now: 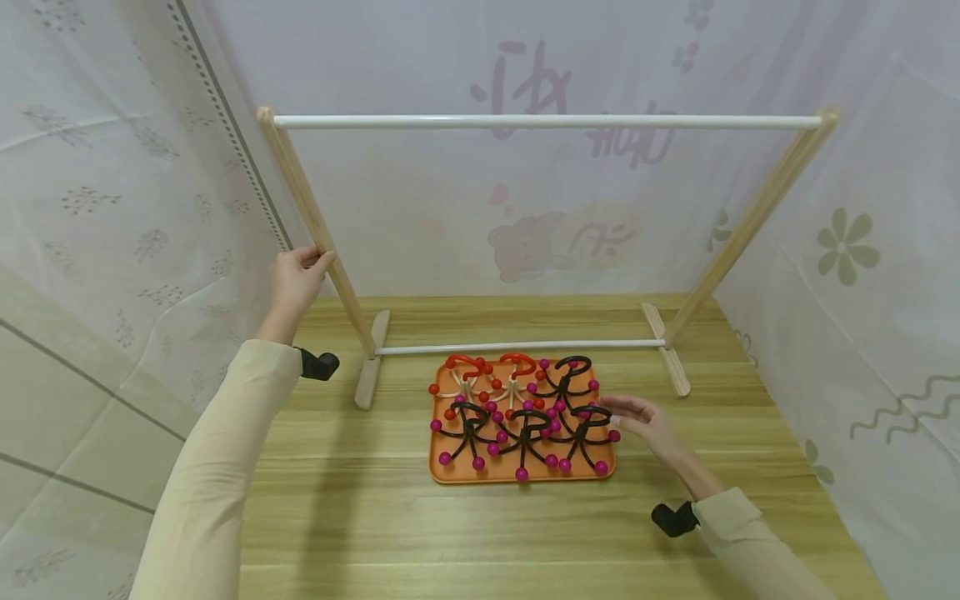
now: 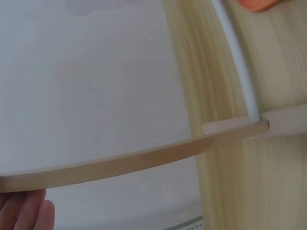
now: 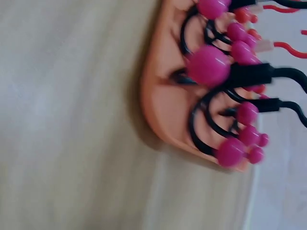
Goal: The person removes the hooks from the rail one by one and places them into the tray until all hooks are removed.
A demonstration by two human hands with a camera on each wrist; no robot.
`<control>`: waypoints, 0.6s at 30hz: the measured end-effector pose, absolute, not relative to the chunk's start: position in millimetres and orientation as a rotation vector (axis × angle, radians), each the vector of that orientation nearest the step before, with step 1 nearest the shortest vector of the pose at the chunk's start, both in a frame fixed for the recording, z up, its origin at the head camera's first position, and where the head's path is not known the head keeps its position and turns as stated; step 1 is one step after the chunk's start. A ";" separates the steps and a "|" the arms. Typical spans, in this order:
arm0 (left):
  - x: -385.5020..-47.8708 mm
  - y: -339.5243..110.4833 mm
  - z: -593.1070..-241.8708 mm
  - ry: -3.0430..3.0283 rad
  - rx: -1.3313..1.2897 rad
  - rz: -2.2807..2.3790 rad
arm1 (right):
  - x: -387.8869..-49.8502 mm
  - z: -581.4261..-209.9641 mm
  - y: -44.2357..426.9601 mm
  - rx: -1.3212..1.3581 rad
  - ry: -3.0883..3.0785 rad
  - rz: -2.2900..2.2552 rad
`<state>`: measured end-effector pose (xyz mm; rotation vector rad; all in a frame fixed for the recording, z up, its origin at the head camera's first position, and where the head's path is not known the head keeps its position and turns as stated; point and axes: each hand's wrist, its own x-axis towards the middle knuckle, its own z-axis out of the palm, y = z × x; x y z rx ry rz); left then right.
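Observation:
My left hand [image 1: 296, 279] holds the left wooden post [image 1: 318, 221] of a rack partway up, thumb in front. In the left wrist view, its fingertips [image 2: 33, 211] lie along the edge of that post. On the table, an orange tray [image 1: 480, 477] bears several multi-armed hooks with ball tips. Most are black with pink balls, like the front right black hook [image 1: 581, 433]; at the back left are two pale ones with red curved tops, including a red-topped hook [image 1: 467, 367]. Beside the tray's right edge, my right hand [image 1: 652, 429] reaches toward the front right hook, fingers extended; contact is unclear.
The rack has a white top bar [image 1: 547, 122], a white lower bar [image 1: 517, 346] and a right wooden post [image 1: 750, 225]. Its wooden feet, such as the right foot [image 1: 666, 350], stand on the wood-grain table [image 1: 420, 542]. Patterned curtains [image 1: 862, 333] surround the table.

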<state>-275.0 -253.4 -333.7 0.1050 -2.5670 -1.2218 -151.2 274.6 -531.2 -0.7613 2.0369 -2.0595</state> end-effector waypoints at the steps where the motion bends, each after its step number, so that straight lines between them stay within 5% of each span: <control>1: -275.1 -253.2 -334.0 -2.569 0.107 -1.222 | -158.6 -536.7 281.1 -0.806 1.996 -2.075; 11: -277.0 -251.1 -336.0 -2.572 0.106 -1.241 | -164.1 -428.3 295.7 -0.629 2.282 -2.006; 18: -273.1 -251.8 -331.2 -2.606 0.088 -1.249 | -179.2 -396.0 324.4 -0.424 2.499 -1.980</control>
